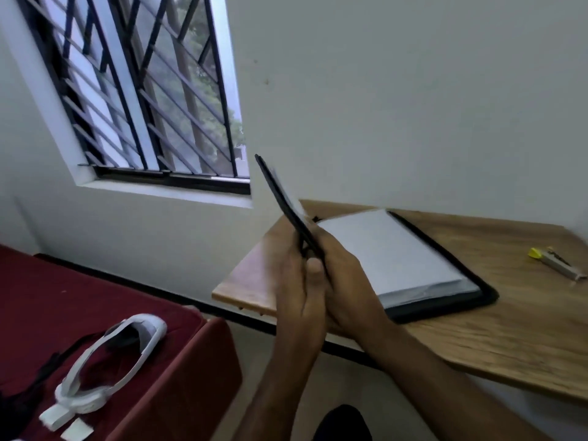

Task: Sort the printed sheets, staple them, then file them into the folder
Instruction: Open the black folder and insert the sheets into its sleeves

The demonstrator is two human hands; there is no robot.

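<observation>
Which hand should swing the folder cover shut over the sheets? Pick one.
Left. The left hand has its grip on the raised cover from outside, so it can push it over the sheets; the right hand lies beneath.

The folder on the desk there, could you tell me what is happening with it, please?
A person holds the raised cover of the black folder with both the left hand and the right hand. White sheets lie stacked inside on the wooden desk. The stapler sits untouched to the right.

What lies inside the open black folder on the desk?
A stack of white sheets lies in the folder, top page blank-looking. Whatever is beneath the stack is covered. Both hands hold the raised cover.
</observation>
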